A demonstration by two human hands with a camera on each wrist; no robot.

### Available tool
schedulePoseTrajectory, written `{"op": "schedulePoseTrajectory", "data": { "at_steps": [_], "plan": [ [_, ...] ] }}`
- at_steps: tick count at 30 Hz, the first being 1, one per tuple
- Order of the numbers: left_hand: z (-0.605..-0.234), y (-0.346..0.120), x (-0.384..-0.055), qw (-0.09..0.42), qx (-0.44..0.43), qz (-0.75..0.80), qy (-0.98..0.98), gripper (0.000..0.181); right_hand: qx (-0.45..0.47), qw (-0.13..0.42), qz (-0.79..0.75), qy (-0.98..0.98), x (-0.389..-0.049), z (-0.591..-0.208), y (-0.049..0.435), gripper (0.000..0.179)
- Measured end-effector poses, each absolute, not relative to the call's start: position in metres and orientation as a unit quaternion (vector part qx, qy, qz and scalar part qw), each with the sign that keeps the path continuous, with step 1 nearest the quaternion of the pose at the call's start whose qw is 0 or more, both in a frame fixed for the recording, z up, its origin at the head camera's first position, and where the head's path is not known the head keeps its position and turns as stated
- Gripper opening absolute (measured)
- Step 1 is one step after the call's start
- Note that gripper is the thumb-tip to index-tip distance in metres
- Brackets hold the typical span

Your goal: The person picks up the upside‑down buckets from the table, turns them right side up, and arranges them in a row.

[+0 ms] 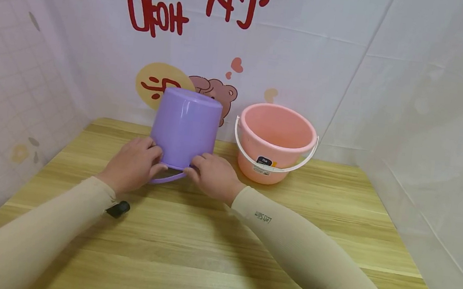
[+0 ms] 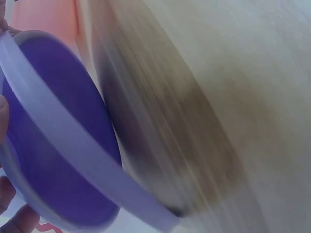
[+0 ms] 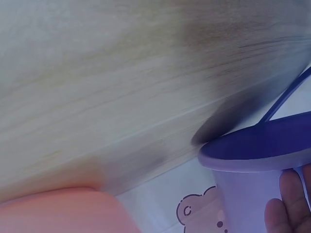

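A purple bucket (image 1: pixel 186 130) is turned upside down, its base up and slightly tilted. On its left side my left hand (image 1: pixel 132 164) grips the lower part near the rim. My right hand (image 1: pixel 215 176) holds the opposite side, thumb near the rim. The bucket's purple handle (image 1: pixel 167 178) hangs below the rim towards me. In the left wrist view, the dark inside of the bucket (image 2: pixel 73 126) shows behind the handle. In the right wrist view, fingers (image 3: pixel 291 196) lie on the bucket's outer wall just under the rim, and a gap shows between rim and tabletop.
A pink bucket (image 1: pixel 276 128) with a white handle (image 1: pixel 273 169) stands upright to the right, near the back wall. The wood-grain table (image 1: pixel 184 253) is bounded by white printed sheets at the back and sides. A black strap end (image 1: pixel 119 209) sticks out by my left wrist.
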State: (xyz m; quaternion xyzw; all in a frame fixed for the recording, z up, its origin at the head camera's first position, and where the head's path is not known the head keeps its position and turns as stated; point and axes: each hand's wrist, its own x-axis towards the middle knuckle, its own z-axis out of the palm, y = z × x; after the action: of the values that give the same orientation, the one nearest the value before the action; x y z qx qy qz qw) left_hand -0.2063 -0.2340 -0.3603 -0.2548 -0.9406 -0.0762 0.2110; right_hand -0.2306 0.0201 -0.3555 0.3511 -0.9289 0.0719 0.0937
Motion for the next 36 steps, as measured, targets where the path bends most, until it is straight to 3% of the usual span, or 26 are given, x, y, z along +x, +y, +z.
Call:
{"op": "schedulePoseTrajectory", "data": {
  "at_steps": [27,36],
  "plan": [
    [-0.344,-0.231,-0.203,0.296,-0.265,-0.121,-0.910,0.030,0.353,0.145,0.109,-0.918,-0.225,-0.346,0.020,0.023],
    [-0.335,-0.230,-0.202,0.317,-0.274,-0.136,-0.898,0.029,0.365,0.195,0.138,-0.900,-0.224,-0.344,0.023,0.022]
  ]
}}
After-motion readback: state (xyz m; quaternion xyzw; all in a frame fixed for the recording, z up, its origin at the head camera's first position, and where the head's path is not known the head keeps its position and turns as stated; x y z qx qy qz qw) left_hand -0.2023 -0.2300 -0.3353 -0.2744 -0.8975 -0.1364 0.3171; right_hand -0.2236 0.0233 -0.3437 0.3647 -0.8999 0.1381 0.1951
